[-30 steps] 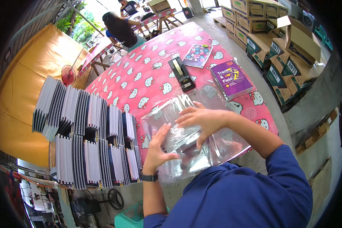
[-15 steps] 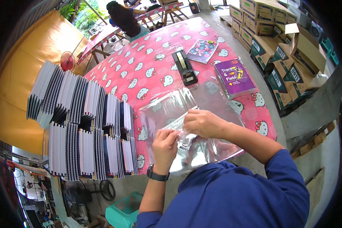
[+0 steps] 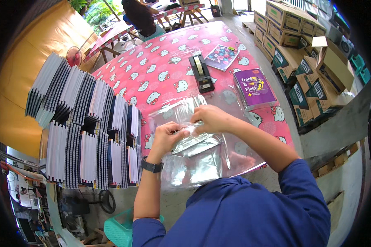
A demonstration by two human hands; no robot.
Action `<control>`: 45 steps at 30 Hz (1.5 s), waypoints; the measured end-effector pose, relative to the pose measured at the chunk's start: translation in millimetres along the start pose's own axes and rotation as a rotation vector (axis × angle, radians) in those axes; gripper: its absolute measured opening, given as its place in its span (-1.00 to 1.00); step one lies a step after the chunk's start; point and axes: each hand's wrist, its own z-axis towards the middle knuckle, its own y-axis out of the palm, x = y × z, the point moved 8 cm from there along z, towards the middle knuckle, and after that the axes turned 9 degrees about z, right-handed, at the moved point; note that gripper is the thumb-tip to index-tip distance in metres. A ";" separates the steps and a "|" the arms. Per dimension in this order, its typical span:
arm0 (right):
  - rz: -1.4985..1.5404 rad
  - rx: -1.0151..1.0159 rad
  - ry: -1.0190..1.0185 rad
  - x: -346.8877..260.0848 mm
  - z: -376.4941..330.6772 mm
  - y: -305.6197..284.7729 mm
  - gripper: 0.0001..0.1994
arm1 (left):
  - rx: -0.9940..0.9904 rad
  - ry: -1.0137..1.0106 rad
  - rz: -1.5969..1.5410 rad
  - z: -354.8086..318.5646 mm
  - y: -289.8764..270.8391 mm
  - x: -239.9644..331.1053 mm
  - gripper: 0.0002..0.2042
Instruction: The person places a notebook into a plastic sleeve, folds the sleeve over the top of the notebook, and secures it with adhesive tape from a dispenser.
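My left hand [image 3: 167, 134] and my right hand [image 3: 210, 118] both pinch a clear plastic bag [image 3: 188, 132] between them, lifted just above a pile of more clear plastic bags [image 3: 193, 162] on the near edge of the table. The table carries a pink cartoon-cat cloth [image 3: 152, 78]. A black wristwatch [image 3: 151, 166] sits on my left wrist. My right arm wears a blue sleeve.
Rows of spiral-bound notebooks [image 3: 82, 131] stand packed on my left. A black tape dispenser [image 3: 201, 73], a purple book [image 3: 254, 87] and a colourful booklet [image 3: 221, 56] lie farther back. Cardboard boxes [image 3: 309, 45] stack at the right. A person [image 3: 140, 16] sits at the far end.
My hands have risen off the bag pile and drawn together, now pinching one clear bag between the fingertips instead of pressing flat on the plastic.
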 end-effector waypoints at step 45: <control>0.296 0.574 0.687 257.6 2.2 58.2 -0.76 | 0.533 -0.609 -0.467 -117.2 134.7 -118.4 -0.15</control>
